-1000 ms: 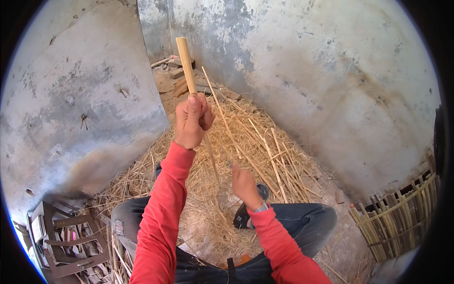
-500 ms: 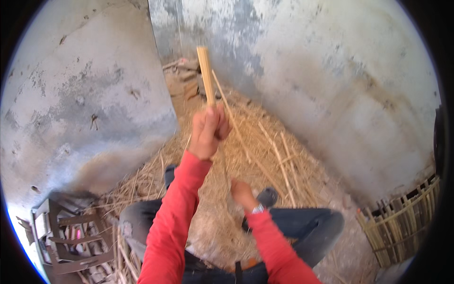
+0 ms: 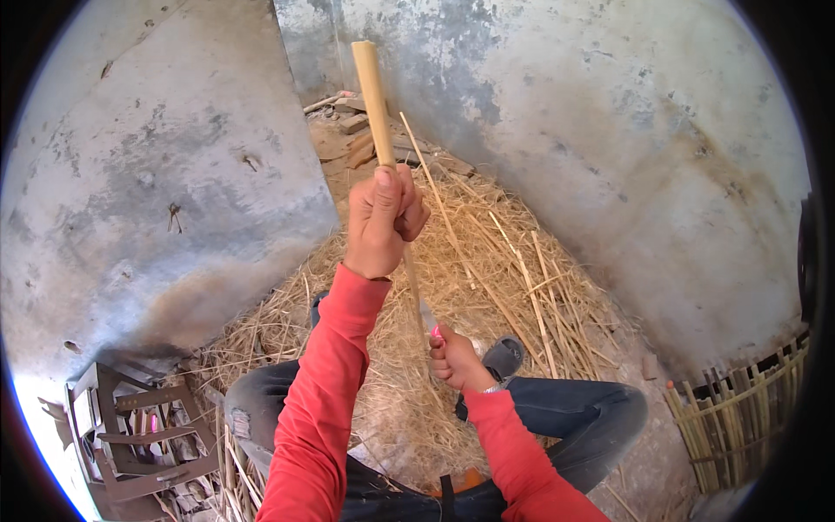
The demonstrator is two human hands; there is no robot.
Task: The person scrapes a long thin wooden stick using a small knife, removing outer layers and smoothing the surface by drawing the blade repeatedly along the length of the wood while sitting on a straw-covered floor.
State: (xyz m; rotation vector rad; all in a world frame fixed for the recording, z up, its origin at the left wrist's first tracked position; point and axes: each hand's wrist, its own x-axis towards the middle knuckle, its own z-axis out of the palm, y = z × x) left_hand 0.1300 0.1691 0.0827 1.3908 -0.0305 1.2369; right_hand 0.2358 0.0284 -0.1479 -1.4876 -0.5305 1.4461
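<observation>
My left hand (image 3: 379,217), raised in front of me, is closed around a pale bamboo stick (image 3: 372,96). Its thicker end sticks up past my fist, and its thin lower part slants down below the hand. Lower and to the right, my right hand (image 3: 457,361) grips a knife (image 3: 426,315) by its pink handle, with the blade pointing up. The blade lies close beside the stick's lower part; whether they touch I cannot tell.
Straw-like shavings (image 3: 461,217) cover the floor between my legs, with long thin sticks (image 3: 526,287) on them. A grey slipper (image 3: 503,357) is by my right knee. A dark frame (image 3: 156,435) stands at left, a slatted bamboo basket (image 3: 739,426) at right. Stained walls (image 3: 609,130) meet ahead.
My left hand and the bamboo stick have risen a little. My right hand has shifted slightly right and down, and the knife, blurred earlier, now shows clearly.
</observation>
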